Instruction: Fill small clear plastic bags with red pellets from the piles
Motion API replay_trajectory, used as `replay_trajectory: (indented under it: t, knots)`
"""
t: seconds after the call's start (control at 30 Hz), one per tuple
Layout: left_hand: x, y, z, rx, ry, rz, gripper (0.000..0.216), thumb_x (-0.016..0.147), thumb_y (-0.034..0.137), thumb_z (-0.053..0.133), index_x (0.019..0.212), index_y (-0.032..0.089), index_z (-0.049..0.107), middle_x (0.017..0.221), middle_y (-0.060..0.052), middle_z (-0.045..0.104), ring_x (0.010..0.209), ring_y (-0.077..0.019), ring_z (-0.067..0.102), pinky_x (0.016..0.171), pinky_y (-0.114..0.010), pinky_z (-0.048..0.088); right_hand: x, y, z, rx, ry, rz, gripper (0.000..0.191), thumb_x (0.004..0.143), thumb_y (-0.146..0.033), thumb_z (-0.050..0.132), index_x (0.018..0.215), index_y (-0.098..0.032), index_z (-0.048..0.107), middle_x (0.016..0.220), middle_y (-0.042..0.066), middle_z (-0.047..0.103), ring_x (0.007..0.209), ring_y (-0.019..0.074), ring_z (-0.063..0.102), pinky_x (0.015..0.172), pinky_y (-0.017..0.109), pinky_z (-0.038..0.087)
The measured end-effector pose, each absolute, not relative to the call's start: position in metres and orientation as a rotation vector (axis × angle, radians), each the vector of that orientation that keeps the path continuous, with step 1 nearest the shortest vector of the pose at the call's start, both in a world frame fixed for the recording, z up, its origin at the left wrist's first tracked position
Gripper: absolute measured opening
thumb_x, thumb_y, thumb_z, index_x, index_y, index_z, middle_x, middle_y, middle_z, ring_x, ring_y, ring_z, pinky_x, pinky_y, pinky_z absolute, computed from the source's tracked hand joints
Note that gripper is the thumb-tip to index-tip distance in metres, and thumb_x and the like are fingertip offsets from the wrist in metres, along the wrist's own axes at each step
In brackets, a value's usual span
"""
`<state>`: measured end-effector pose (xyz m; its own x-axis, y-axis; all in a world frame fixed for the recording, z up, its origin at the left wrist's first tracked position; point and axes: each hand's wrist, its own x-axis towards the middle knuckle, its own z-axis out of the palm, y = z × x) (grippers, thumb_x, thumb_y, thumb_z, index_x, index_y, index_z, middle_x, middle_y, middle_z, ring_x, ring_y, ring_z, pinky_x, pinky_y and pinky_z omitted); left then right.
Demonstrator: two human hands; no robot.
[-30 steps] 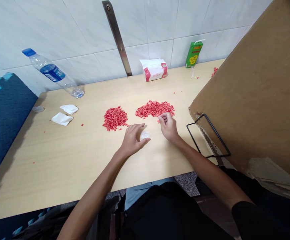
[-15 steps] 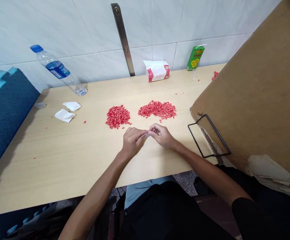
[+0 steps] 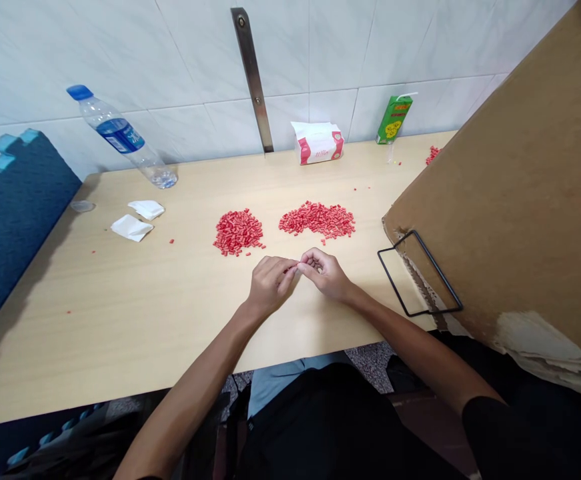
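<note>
My left hand point(image 3: 271, 283) and my right hand point(image 3: 326, 273) meet fingertip to fingertip just above the table, in front of two heaps of small red pieces. Both are closed in a pinch, thumb against forefinger. A speck of red shows where the fingertips meet, apparently one small red piece, mostly covered by the fingers. Beyond my left hand lies the rounder left heap of red pieces point(image 3: 239, 232). The wider right heap of red pieces point(image 3: 317, 220) spreads beyond my right hand, with a loose piece at its near edge.
At the right stands a large cardboard sheet point(image 3: 490, 193) with a black wire frame point(image 3: 435, 270) by its lower edge. A plastic bottle point(image 3: 125, 139), tissue pack point(image 3: 320, 143) and green drink carton point(image 3: 394, 120) stand along the wall. White paper pieces point(image 3: 133, 228) lie left; blue foam mat point(image 3: 20, 200) borders the table.
The view has shifted slightly. My left hand's thumb has parted a little from its fingers' side, and a speck of red now shows at the fingertips. Both hands stay together.
</note>
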<state>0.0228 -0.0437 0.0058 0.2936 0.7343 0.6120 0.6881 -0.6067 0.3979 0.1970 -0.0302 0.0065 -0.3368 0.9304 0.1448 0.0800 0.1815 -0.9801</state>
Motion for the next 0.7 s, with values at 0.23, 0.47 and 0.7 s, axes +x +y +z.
replay_trajectory:
  t: [0.23,0.47,0.7]
  knots:
    - [0.023,-0.043,0.004,2.510,1.291,1.245,0.020,0.093,0.023,0.046,0.090,0.018,0.065,0.081,-0.007,0.071,0.077,-0.0171,0.064,0.073,-0.032,0.049,0.199,-0.028,0.007,-0.969,-1.707,1.275,0.023,0.089,-0.039,0.052,0.081,-0.019,0.059,0.064,-0.004,0.048,0.058,0.0105,0.043,0.055,0.024,0.033]
    - [0.018,-0.041,0.009,2.487,1.478,0.967,0.033,0.087,0.038,0.056,0.112,0.019,0.062,0.111,-0.012,0.065,0.103,-0.0249,0.057,0.089,-0.042,0.042,0.202,-0.021,0.002,-1.046,-1.451,1.208,0.023,0.085,-0.041,0.058,0.080,-0.019,0.055,0.065,-0.004,0.048,0.056,0.0100,0.043,0.054,0.024,0.035]
    - [0.014,-0.039,0.009,2.548,1.540,0.645,0.022,0.086,0.039,0.061,0.102,0.026,0.069,0.126,-0.007,0.059,0.114,-0.0291,0.045,0.093,-0.047,0.033,0.203,-0.015,-0.006,-1.205,-1.372,1.014,0.024,0.084,-0.042,0.057,0.077,-0.018,0.053,0.063,-0.004,0.048,0.054,0.0093,0.043,0.053,0.023,0.035]
